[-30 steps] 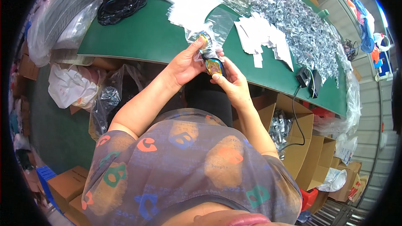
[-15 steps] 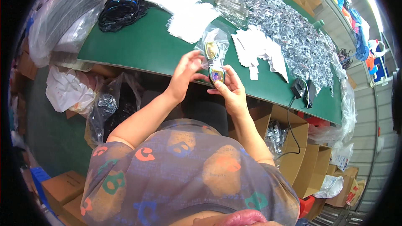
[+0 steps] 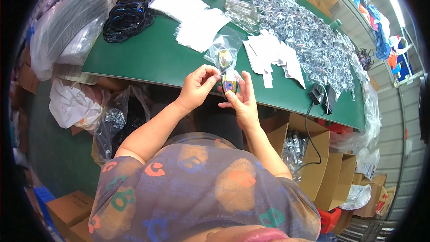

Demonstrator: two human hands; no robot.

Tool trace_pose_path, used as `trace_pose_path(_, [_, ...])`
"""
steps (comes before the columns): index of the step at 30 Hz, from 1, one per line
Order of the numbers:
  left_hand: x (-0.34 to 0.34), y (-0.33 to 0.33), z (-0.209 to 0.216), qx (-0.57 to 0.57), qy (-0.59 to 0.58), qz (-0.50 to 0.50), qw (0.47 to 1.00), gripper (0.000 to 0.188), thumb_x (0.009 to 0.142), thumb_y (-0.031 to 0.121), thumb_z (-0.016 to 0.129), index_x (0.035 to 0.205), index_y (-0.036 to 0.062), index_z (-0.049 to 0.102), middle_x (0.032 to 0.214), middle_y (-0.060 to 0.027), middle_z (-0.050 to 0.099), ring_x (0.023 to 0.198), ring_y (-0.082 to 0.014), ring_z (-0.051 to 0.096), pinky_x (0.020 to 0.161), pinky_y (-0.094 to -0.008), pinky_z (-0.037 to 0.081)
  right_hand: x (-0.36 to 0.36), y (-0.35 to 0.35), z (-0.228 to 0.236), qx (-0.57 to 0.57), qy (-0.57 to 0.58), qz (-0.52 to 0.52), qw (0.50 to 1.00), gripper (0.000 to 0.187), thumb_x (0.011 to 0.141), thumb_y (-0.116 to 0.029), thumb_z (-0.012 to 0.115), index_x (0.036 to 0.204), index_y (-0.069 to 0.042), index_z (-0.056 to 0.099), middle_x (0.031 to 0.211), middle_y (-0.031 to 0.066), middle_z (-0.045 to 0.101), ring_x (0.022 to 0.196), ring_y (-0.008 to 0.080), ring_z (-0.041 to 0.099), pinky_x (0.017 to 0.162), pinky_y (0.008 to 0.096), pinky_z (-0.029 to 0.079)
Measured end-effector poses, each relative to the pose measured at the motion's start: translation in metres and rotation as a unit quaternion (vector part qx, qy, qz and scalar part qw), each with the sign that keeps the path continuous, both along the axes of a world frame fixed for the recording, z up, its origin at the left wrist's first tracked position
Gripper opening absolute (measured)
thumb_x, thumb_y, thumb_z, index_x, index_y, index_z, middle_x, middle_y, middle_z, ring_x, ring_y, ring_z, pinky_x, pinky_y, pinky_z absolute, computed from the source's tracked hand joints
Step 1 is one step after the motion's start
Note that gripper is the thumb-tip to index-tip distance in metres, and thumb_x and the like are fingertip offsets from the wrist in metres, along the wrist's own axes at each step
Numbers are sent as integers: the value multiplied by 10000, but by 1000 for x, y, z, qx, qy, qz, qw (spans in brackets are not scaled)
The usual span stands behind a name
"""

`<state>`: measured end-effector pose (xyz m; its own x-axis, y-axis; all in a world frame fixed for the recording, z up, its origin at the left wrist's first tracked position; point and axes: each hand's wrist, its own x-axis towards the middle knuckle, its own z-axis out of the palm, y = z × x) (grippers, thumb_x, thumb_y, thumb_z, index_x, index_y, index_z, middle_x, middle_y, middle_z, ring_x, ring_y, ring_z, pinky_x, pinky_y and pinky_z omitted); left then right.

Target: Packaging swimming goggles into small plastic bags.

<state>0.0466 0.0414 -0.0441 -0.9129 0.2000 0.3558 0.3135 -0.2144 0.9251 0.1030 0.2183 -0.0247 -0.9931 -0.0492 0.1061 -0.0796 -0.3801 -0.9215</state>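
A pair of swimming goggles (image 3: 225, 57) with shiny yellow-violet mirrored lenses is held upright over the table's near edge, one lens above the other. Its upper lens sits inside a clear plastic bag (image 3: 217, 47); the lower lens is out of the bag. My right hand (image 3: 244, 107) grips the lower lens, thumb across its front and other fingers behind and beside it. My left hand (image 3: 196, 88) pinches the bag's edge between thumb and forefinger, close to the middle of the goggles. How much of the strap lies in the bag I cannot tell.
On the green table (image 3: 148, 58) lie black goggles in a heap (image 3: 127, 13), white paper sheets (image 3: 199, 29), white cards (image 3: 260, 54) and a wide pile of small clear packets (image 3: 304, 40). Black power adapters (image 3: 329, 98) trail a cord near the right edge. Cardboard boxes (image 3: 313, 170) stand below.
My left fingers have closed from a loose spread into a pinch on the bag's edge. The goggles have shifted very slightly, still in my right hand.
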Motion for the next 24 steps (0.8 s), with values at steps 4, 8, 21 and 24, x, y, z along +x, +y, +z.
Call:
trace_pose_path(4, [-2,1,2,12,-2,-29,1000,67,1017,32,615,1083,23,625,997,-11,662,931,-86,637,835,-252,532,-4,9,-13,18,-22,53,998,688,999,-38,641,1578,-79,273,1373,169,570,1096,280,703,728,335,655])
trace_pose_path(8, [5,4,13,-66,60,-1,996,80,976,-13,625,1045,20,649,1022,-47,658,940,-137,651,838,-276,536,-9,2,-15,-70,-25,-41,996,312,1022,-87,628,1289,-68,468,1117,94,639,890,196,709,716,343,649])
trace_pose_path(21, [14,8,32,-204,259,89,940,219,811,73,781,967,83,627,943,-68,656,971,-276,618,884,-382,469,-2,-13,-8,-46,45,-103,993,139,1037,-105,628,1123,-46,536,1013,19,608,906,80,615,809,257,583])
trace_pose_path(24, [9,7,34,-215,288,83,929,345,758,114,847,993,98,594,914,-51,633,955,-275,608,891,-393,467,0,-20,8,-26,62,-164,984,176,1031,-95,636,1165,-33,539,1026,16,614,888,85,630,784,252,576])
